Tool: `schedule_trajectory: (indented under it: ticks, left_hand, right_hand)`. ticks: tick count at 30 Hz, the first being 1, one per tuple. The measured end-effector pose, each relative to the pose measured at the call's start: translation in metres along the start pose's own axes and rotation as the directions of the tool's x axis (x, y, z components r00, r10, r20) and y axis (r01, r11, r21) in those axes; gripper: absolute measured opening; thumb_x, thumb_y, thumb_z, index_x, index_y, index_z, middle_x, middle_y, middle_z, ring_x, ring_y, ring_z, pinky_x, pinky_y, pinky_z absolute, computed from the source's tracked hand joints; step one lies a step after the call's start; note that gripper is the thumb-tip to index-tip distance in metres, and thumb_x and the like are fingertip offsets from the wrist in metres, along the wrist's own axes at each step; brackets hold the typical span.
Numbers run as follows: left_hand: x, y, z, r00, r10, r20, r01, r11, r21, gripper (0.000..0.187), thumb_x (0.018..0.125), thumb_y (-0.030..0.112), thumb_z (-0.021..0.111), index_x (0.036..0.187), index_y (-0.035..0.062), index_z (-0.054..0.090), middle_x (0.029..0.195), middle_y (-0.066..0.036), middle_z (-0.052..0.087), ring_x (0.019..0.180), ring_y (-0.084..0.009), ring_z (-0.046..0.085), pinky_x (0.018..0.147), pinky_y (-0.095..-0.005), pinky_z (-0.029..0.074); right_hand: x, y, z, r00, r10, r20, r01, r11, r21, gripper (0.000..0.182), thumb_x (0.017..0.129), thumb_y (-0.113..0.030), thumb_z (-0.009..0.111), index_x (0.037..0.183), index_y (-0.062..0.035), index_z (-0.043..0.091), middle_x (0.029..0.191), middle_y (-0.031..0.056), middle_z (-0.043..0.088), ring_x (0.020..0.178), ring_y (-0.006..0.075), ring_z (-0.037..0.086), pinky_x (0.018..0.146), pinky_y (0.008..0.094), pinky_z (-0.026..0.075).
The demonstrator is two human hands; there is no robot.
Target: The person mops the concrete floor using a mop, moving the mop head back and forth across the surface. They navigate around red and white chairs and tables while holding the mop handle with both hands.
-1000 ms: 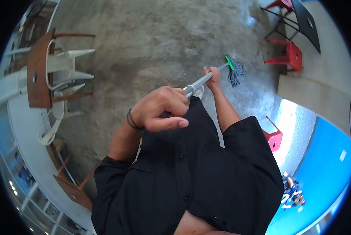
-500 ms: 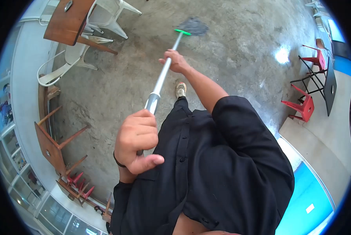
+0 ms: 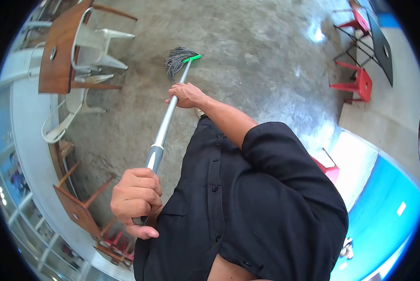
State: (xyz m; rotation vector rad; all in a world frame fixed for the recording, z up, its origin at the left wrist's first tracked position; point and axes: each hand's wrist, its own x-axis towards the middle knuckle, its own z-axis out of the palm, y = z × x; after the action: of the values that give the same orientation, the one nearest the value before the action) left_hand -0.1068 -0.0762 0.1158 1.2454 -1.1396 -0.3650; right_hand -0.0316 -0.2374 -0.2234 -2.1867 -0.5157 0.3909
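Note:
A mop with a silver pole (image 3: 167, 124) slants from my left side toward the floor ahead. My left hand (image 3: 137, 196) is closed around the dark grey grip near its top end, thumb toward my body. Further down, my right hand (image 3: 185, 95) wraps the pole, its arm stretched across in front of me. Grey strands of the mop head (image 3: 176, 60) are spread on the concrete floor, fanned to the left of the green clamp (image 3: 191, 58). My shoe (image 3: 199, 113) is mostly hidden behind the right forearm.
At the upper left stand a wooden table (image 3: 55, 77) and white metal chairs (image 3: 90, 44). Another wooden table (image 3: 74, 206) is at lower left. Red stools (image 3: 360, 85) and a black folding table (image 3: 382, 51) are on the right. A blue panel (image 3: 383, 210) is at lower right.
The mop head has swung left and closer, its strands now trailing left of the clamp. Both hands moved left and nearer with the pole, keeping their grip. The view has shifted.

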Motion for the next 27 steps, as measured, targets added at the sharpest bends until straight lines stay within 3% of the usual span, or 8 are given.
schedule_trajectory:
  ticks: [9, 12, 15, 17, 19, 22, 25, 27]
  left_hand:
    - [0.144, -0.068, 0.155, 0.966, 0.108, 0.237, -0.071, 0.985, -0.159, 0.039, 0.069, 0.009, 0.084, 0.069, 0.0084, 0.046, 0.063, -0.005, 0.058, 0.052, -0.0231, 0.057, 0.054, -0.0354, 0.048]
    - [0.173, -0.087, 0.205, 0.972, 0.066, 0.225, -0.024, 0.983, -0.181, 0.028, 0.072, 0.01, 0.083, 0.082, 0.0049, 0.057, 0.068, -0.005, 0.061, 0.055, -0.0249, 0.059, 0.059, -0.0392, 0.052]
    - [0.18, -0.12, 0.265, 0.998, -0.049, 0.048, 0.06, 0.966, -0.251, 0.023, 0.072, 0.01, 0.081, 0.082, 0.0041, 0.061, 0.071, -0.005, 0.061, 0.06, -0.0262, 0.062, 0.065, -0.0396, 0.055]
    - [0.191, -0.146, 0.289, 0.977, -0.099, 0.19, 0.14, 0.967, -0.215, 0.02, 0.073, 0.012, 0.077, 0.081, 0.004, 0.062, 0.074, -0.005, 0.063, 0.068, -0.0285, 0.064, 0.077, -0.042, 0.056]
    - [0.205, -0.179, 0.319, 0.956, 0.047, 0.289, 0.009, 0.982, -0.19, 0.021, 0.075, 0.021, 0.072, 0.078, 0.0047, 0.06, 0.068, -0.006, 0.06, 0.072, -0.0286, 0.066, 0.084, -0.0457, 0.052]
    - [0.197, -0.193, 0.343, 0.913, 0.03, 0.408, 0.145, 0.908, -0.392, 0.023, 0.072, 0.023, 0.07, 0.066, 0.0061, 0.055, 0.067, -0.007, 0.058, 0.072, -0.0305, 0.063, 0.084, -0.0452, 0.05]
    - [0.184, -0.192, 0.332, 0.841, 0.025, 0.541, 0.172, 0.935, -0.31, 0.025, 0.073, 0.022, 0.069, 0.064, 0.0062, 0.051, 0.066, -0.009, 0.055, 0.069, -0.0323, 0.059, 0.079, -0.0437, 0.049]
    - [0.171, -0.185, 0.31, 0.872, 0.005, 0.489, 0.161, 0.941, -0.297, 0.026, 0.074, 0.022, 0.067, 0.064, 0.0054, 0.049, 0.064, -0.01, 0.052, 0.066, -0.0335, 0.056, 0.075, -0.0433, 0.047]
  right_hand:
    - [-0.232, 0.103, -0.119, 0.846, 0.382, -0.371, -0.411, 0.912, 0.003, 0.035, 0.095, -0.049, 0.061, 0.084, -0.0169, 0.069, 0.097, 0.0031, 0.069, 0.108, 0.0246, 0.065, 0.085, 0.0461, 0.048]
    - [-0.314, 0.148, -0.133, 0.693, 0.376, -0.615, -0.458, 0.889, 0.028, 0.036, 0.093, -0.043, 0.066, 0.076, -0.0112, 0.065, 0.085, 0.0092, 0.067, 0.091, 0.0327, 0.067, 0.074, 0.0481, 0.05]
    - [-0.396, 0.188, -0.136, 0.462, 0.492, -0.738, -0.599, 0.786, 0.149, 0.033, 0.091, -0.038, 0.068, 0.074, -0.0108, 0.065, 0.082, 0.0148, 0.066, 0.083, 0.0392, 0.066, 0.071, 0.0487, 0.053]
    - [-0.449, 0.216, -0.126, 0.294, 0.567, -0.769, -0.634, 0.718, 0.287, 0.034, 0.089, -0.036, 0.072, 0.072, -0.0086, 0.061, 0.082, 0.0175, 0.065, 0.082, 0.04, 0.064, 0.071, 0.0492, 0.051]
    - [-0.496, 0.243, -0.109, 0.202, 0.554, -0.808, -0.621, 0.71, 0.331, 0.038, 0.088, -0.035, 0.076, 0.072, -0.0073, 0.056, 0.08, 0.0178, 0.061, 0.079, 0.0401, 0.06, 0.069, 0.0488, 0.048]
    - [-0.534, 0.245, -0.09, 0.136, 0.518, -0.844, -0.578, 0.734, 0.357, 0.04, 0.087, -0.034, 0.078, 0.074, -0.0064, 0.052, 0.08, 0.0168, 0.059, 0.077, 0.0405, 0.058, 0.067, 0.0477, 0.046]
    - [-0.534, 0.239, -0.075, 0.12, 0.498, -0.859, -0.57, 0.743, 0.351, 0.039, 0.088, -0.033, 0.077, 0.075, -0.0067, 0.052, 0.08, 0.0164, 0.057, 0.075, 0.0406, 0.056, 0.065, 0.0463, 0.045]
    - [-0.51, 0.226, -0.067, 0.15, 0.491, -0.858, -0.616, 0.725, 0.307, 0.04, 0.089, -0.029, 0.077, 0.073, -0.0064, 0.049, 0.075, 0.0154, 0.054, 0.07, 0.0374, 0.054, 0.069, 0.044, 0.048]
